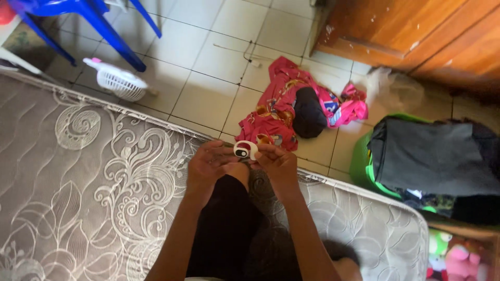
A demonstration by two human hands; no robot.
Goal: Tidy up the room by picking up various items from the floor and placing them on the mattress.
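A grey quilted mattress (83, 177) with a swirling leaf pattern fills the lower left and centre of the frame, its edge running diagonally against a pale tiled floor (203, 99) that takes up the upper middle. At right, a green laundry basket (360, 165) heaped with dark folded cloth sits just beside the mattress edge, below a brown wooden door (411, 31) in the upper right corner. A crumpled pink garment (278, 104) lies on the tiles at centre, with a dark piece bundled on it (what kind of clothing cannot be told). Blue chair legs (104, 26) cross the upper left, and a small white basket (122, 82) lies tipped near them. At centre, the person's legs in black run out from the bottom of the frame, and both hands meet at the mattress edge: the left hand (211, 164) and right hand (278, 165) are brought together, fingers curled, pinching a small white object (245, 150) between them. It looks rounded and curved, white with a dark oval spot on its face, and sits just above the fingertips, over the knee and in front of the pink garment. The work in hand appears to be fingering or adjusting this little piece; any next move would seem to call for a fine, steady two-handed grip, since the item is small and smooth-looking.
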